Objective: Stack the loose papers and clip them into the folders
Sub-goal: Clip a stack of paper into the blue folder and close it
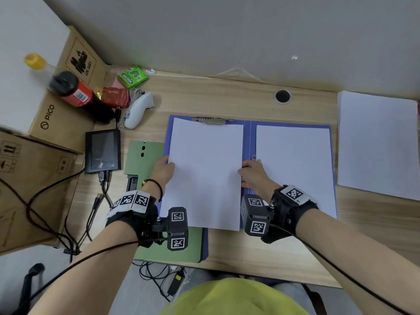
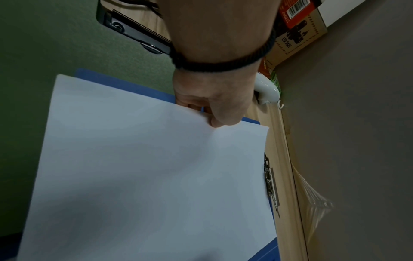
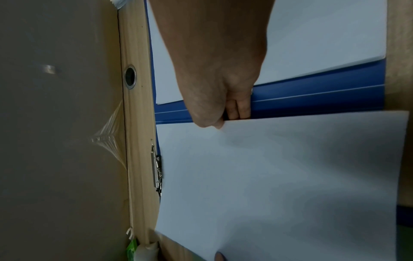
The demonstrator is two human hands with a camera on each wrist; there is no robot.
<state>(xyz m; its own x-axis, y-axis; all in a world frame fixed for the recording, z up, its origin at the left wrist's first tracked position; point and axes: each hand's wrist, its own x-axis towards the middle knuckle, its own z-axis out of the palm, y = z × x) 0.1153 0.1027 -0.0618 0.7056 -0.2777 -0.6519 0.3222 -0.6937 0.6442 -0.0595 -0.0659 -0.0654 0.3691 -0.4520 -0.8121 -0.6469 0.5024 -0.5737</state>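
Observation:
An open blue folder (image 1: 247,142) lies on the desk with a metal clip (image 1: 211,120) at the top of its left half. I hold a white paper stack (image 1: 205,171) over that half, its top edge just below the clip. My left hand (image 1: 164,167) pinches the stack's left edge (image 2: 156,159), thumb on top. My right hand (image 1: 252,172) pinches the right edge (image 3: 279,167), fingers curled beneath. More white paper (image 1: 294,164) lies on the folder's right half. A green folder (image 1: 145,160) lies partly under the blue one at left.
Loose sheets (image 1: 377,142) lie at the desk's right end. At the left stand a small screen (image 1: 103,151), a white controller (image 1: 139,110), a red-labelled bottle (image 1: 72,92), a green packet (image 1: 133,77) and cardboard boxes (image 1: 56,119). A cable hole (image 1: 282,96) sits behind the folder.

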